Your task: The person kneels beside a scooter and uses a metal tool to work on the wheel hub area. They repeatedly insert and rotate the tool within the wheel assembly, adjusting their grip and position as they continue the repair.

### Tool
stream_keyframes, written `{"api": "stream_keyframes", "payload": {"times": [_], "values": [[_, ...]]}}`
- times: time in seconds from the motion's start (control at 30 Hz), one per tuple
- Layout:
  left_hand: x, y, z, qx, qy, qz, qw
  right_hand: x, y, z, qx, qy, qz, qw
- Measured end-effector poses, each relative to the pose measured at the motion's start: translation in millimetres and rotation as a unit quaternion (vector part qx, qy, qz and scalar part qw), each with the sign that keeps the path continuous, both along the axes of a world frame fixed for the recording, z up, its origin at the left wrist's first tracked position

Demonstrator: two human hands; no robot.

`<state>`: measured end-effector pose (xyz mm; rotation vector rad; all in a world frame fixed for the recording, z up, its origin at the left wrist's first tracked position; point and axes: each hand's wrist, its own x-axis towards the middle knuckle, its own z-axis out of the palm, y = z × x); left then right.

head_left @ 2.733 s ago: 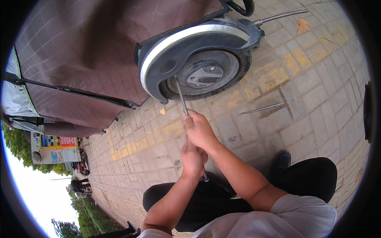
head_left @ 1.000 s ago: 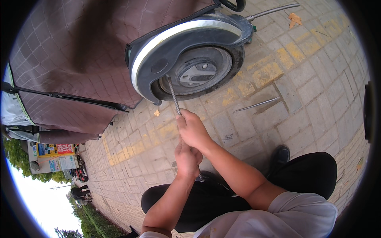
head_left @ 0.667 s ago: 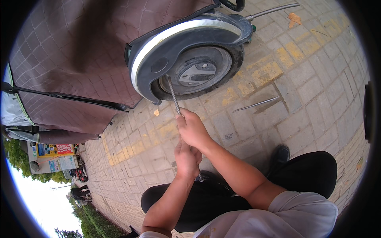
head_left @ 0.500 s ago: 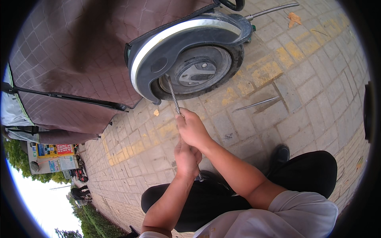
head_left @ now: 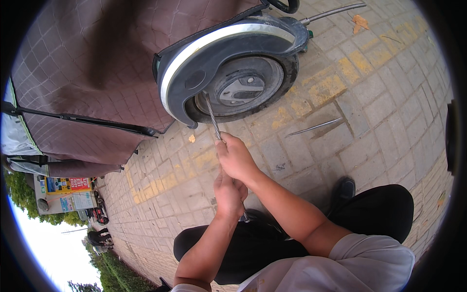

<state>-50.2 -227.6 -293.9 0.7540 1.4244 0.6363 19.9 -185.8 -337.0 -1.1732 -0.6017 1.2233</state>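
A scooter wheel (head_left: 242,91) with a grey hub sits under a dark fender with a pale stripe (head_left: 185,51). One end of a long, ridged metal tyre lever (head_left: 213,117) reaches the rim's near-left edge, between rim and tyre. My right hand (head_left: 236,155) is closed round the lever's middle. Just below it, my left hand (head_left: 228,194) grips the same lever lower down. The lever's near end shows below my left hand, close to my knee. How deep the far tip goes behind the rim cannot be made out.
Another thin metal bar (head_left: 314,127) lies on the brick paving (head_left: 389,146) to the right. A brown quilted cover (head_left: 97,63) hangs over the vehicle at the upper left. A dry leaf (head_left: 360,23) is at the far right. Distantly left stand a signboard (head_left: 68,190) and a person (head_left: 98,237).
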Motion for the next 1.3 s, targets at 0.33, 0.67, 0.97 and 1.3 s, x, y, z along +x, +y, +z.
{"api": "stream_keyframes", "payload": {"times": [0.33,0.67,0.97,1.3], "values": [[-0.6,0.2,-0.5,0.001,0.006,-0.003,1.0,0.2,0.0,1.2,-0.006,0.0,0.005,1.0],[0.8,0.7,0.6,0.002,0.007,-0.001,1.0,-0.9,0.5,-0.5,-0.002,-0.006,-0.003,1.0],[-0.2,1.0,-0.7,0.006,-0.005,0.003,1.0,-1.0,0.8,-0.5,0.003,0.001,-0.009,1.0],[-2.1,1.1,-1.9,0.005,-0.012,0.004,1.0,0.0,0.7,0.2,0.005,0.002,-0.005,1.0]]}}
